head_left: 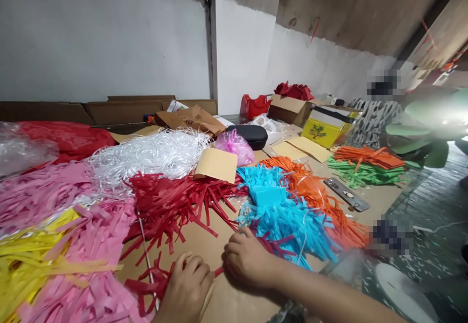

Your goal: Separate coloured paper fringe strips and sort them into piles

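Observation:
My left hand (190, 284) is low in the middle of the view, fingers curled over dark red fabric-like strips (155, 281) that spread out on its left side. My right hand (248, 258) rests a little farther away and to the right, also closed, with red strip ends (280, 245) showing beyond it. A short piece of red strip spans the small gap between both hands. My fingertips are hidden beneath the hands. A thin white cord (146, 250) runs along the table beside my left hand. Just beyond lies a larger pile of red strips (171, 199).
Blue strips (270, 201) and orange strips (314, 191) lie right, a phone (347, 195) beside them. Pink strips (95, 245), yellow strips (25, 259) and white string (149, 152) fill the left. A yellow box (325, 127) stands behind; a fan (431, 128) and people are at right.

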A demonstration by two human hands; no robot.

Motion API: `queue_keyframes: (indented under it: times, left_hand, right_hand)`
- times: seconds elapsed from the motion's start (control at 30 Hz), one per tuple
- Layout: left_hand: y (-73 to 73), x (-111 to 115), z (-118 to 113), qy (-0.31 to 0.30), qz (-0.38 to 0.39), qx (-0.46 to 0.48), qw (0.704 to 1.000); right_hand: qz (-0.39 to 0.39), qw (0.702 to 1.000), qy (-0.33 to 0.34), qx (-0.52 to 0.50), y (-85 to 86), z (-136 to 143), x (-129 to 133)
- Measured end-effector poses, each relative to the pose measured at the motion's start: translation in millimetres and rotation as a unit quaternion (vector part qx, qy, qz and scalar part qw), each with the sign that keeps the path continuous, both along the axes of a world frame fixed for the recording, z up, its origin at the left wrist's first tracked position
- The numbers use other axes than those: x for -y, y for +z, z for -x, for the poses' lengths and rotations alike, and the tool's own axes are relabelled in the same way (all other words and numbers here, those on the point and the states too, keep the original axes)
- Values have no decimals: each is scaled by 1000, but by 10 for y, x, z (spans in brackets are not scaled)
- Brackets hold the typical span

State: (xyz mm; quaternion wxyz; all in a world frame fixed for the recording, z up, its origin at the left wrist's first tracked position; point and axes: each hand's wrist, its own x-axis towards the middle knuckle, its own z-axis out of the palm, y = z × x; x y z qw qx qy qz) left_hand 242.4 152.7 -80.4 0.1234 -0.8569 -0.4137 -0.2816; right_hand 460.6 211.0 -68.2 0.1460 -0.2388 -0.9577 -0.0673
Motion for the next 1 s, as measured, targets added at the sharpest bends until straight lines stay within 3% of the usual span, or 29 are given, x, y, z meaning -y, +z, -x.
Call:
queue_keyframes:
  times: [0.1,0.2,0.27,0.43,0.63,0.73,0.9,1.0]
  left_hand:
    - [-13,-31,-15,-3,-16,2,1000]
    - [-37,-17,-18,0,-28,-12,1000]
    - [-54,9,2,-4,-28,-23,999]
    - [-73,62,90,-2,-8,7,1000]
    - [-67,70,110,3,-6,26,1000]
    - [-73,72,127,4,-11,27,1000]
    - [-96,90,170,26,9,56,998]
    - [-98,108,264,43,47,44,997]
  right_hand:
    - [32,999,-27,-28,4,85,33]
    - [-3,1000,3,-15,-7,137,117]
    - [-23,1000,14,6,-28,108,144]
    - [9,999,-34,-11,-33,-70,99]
    - [-16,1000,20,6,-57,-2,81]
    - [-8,1000,14,9,-70,14,60]
    - [7,999,34,16,-58,-8,25]
    - [41,999,3,10,-72,-37,1]
